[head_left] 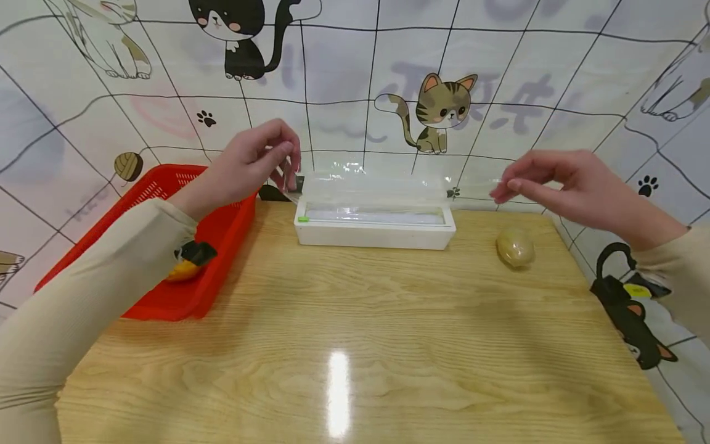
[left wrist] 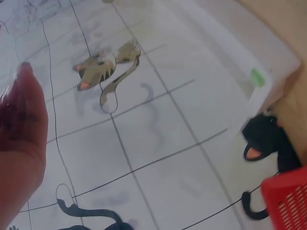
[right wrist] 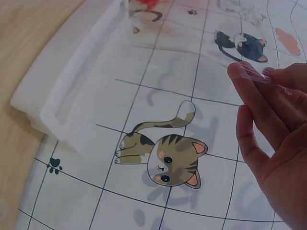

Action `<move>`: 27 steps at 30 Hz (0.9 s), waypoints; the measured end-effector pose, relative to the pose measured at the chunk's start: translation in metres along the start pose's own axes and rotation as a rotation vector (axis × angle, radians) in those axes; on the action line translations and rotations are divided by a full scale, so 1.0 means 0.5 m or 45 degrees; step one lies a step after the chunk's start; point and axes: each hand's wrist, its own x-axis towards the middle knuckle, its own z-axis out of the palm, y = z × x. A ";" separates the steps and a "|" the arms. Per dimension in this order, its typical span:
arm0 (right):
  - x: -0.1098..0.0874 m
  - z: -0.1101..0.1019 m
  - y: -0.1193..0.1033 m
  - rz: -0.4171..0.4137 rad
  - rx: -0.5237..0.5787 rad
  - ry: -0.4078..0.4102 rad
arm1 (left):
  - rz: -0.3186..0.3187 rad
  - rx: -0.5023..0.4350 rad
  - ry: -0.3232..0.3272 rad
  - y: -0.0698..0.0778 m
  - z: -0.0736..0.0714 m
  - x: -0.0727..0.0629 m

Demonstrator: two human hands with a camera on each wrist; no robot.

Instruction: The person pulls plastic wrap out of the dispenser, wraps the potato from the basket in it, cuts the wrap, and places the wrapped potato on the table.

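A white cling film dispenser (head_left: 374, 236) stands at the back of the table, its long opening facing up. Clear cling film (head_left: 371, 179) rises from it, stretched out behind the box. At the box's left end, my left hand (head_left: 257, 154) pinches one edge of the film between thumb and fingers. My right hand (head_left: 577, 188), raised beyond the right end, pinches the other side. In the right wrist view, a gathered bit of film (right wrist: 256, 74) shows at the fingertips. The film's full outline is hard to see. A green slider (head_left: 302, 219) sits at the box's left corner.
Left on the table, a red basket (head_left: 222, 253) holds a yellow thing (head_left: 184, 270), partly hidden by the left sleeve. A shiny, roundish, pale-yellow thing (head_left: 516, 248) lies below the right hand. A cat-print sheet (head_left: 344, 74) hangs behind and at the sides.
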 end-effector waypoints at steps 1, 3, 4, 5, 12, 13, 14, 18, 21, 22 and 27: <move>-0.014 0.011 -0.002 -0.057 0.019 -0.014 | 0.000 -0.041 -0.052 -0.003 0.005 -0.016; -0.044 0.034 -0.006 -0.148 0.063 -0.037 | 0.006 -0.105 -0.166 -0.010 0.014 -0.049; -0.060 0.046 -0.008 -0.187 0.080 -0.051 | 0.010 -0.133 -0.225 -0.013 0.020 -0.065; -0.075 0.058 -0.010 -0.214 0.109 -0.060 | 0.019 -0.159 -0.279 -0.018 0.026 -0.081; -0.159 0.150 -0.024 -0.305 0.164 -0.107 | 0.069 -0.263 -0.558 -0.059 0.075 -0.169; -0.167 0.165 -0.026 -0.311 0.146 -0.113 | 0.060 -0.272 -0.588 -0.067 0.084 -0.180; -0.176 0.181 -0.028 -0.316 0.124 -0.128 | 0.047 -0.281 -0.614 -0.076 0.093 -0.191; -0.209 0.245 -0.027 -0.318 0.005 -0.155 | 0.054 -0.238 -0.724 -0.119 0.131 -0.228; -0.228 0.293 -0.018 -0.352 -0.026 -0.156 | 0.129 -0.109 -0.774 -0.147 0.160 -0.253; -0.232 0.308 -0.014 -0.369 -0.039 -0.151 | 0.142 -0.061 -0.785 -0.153 0.169 -0.261; -0.252 0.363 0.000 -0.449 -0.140 -0.159 | 0.138 0.287 -0.807 -0.159 0.218 -0.300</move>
